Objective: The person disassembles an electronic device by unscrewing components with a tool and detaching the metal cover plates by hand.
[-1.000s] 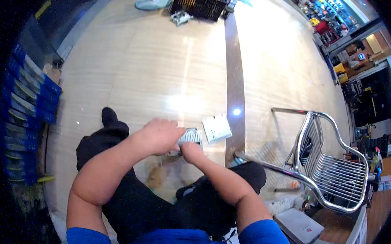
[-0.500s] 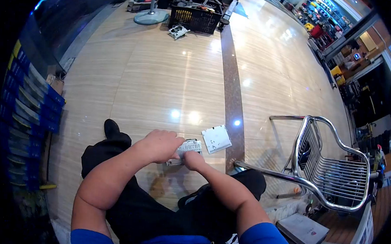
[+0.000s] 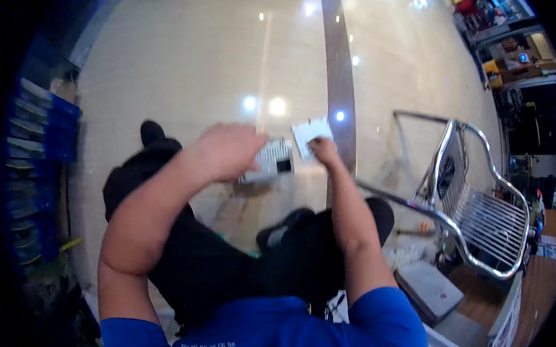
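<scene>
A light metal box (image 3: pixel 272 159) with slotted vents and a dark square opening sits low over the floor between my legs. My left hand (image 3: pixel 232 150) is closed around its left end, with the fingertips partly hidden and blurred. To the right of the box, a flat white panel (image 3: pixel 306 130) lies on the floor. My right hand (image 3: pixel 323 151) is over the panel's lower right part, its fingers drawn together in a pinch. What those fingers hold, if anything, is too small and blurred to make out.
A chrome slatted chair (image 3: pixel 475 207) stands to the right, one leg reaching toward my right knee. Blue stacked boxes (image 3: pixel 42 163) line the left side. A grey flat case (image 3: pixel 429 290) rests at lower right. A dark strip (image 3: pixel 341 64) crosses the shiny floor.
My right hand has left the box and moved right onto the white panel, uncovering the box's dark opening. My left hand stays at the box. The camera has tilted downward.
</scene>
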The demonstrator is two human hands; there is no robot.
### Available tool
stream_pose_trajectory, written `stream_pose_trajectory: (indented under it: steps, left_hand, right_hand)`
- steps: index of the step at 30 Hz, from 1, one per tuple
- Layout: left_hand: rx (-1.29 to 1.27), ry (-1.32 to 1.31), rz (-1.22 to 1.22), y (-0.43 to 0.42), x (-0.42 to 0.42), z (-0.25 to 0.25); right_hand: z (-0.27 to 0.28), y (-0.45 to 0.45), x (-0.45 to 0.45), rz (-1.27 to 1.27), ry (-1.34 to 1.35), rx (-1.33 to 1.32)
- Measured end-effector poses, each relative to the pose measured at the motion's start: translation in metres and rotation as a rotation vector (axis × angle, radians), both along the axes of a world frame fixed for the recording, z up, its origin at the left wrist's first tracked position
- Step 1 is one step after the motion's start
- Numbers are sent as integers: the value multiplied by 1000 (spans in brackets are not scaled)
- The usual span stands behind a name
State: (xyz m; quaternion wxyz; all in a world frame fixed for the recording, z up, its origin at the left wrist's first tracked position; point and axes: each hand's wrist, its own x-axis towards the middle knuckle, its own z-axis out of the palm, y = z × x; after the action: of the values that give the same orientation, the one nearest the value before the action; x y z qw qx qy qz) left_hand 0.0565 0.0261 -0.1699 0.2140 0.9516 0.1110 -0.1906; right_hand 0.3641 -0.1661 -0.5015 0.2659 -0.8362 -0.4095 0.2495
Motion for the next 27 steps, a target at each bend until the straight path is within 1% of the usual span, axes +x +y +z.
stream_pose_trajectory:
  steps: [1,2,3,6,9,10,13,14,16,17,22,24,25,27]
  left_hand:
    - [-48,28,-14,-3,0,1]
    - [-31,37,3,-2,0,4]
    - [-3,40,22,-1,1,5]
    - [15,33,7,0,1,3]
    - [9,41,26,4,2,6]
    - [-3,44,31,6,2,4]
    - [20,3,38,11,1,-4]
    - [13,10,46,12,1,-6]
    - [0,26,57,15,1,-9]
    - [-7,33,52,17,2,-11]
    - [-43,53,61,28,0,-16]
    - [-39,-31,73,32,-4,-21]
    - [-41,-25,72,34,-5,-23]
    - [-65,-43,65,36,-6,-27]
  right_hand:
    - [37,-7,4,-204,182,-217]
    - [39,-17,5,-486,385,-254]
    - [45,-25,5,-598,446,-275]
    - [30,-51,7,-636,444,-261]
    - [-16,-65,34,-624,401,-305]
    - [-16,-62,36,-621,399,-318]
    - [-22,-49,35,-726,532,-173]
    - [-25,-45,36,-725,535,-185]
    - [-33,-36,37,-826,625,-153]
    - [-38,-33,37,-858,628,-166]
    - [-67,-33,50,-908,745,-154]
    - [-70,-32,49,-917,721,-160]
    - [-77,-33,49,-919,726,-164]
    - [-91,-33,51,-796,503,-198]
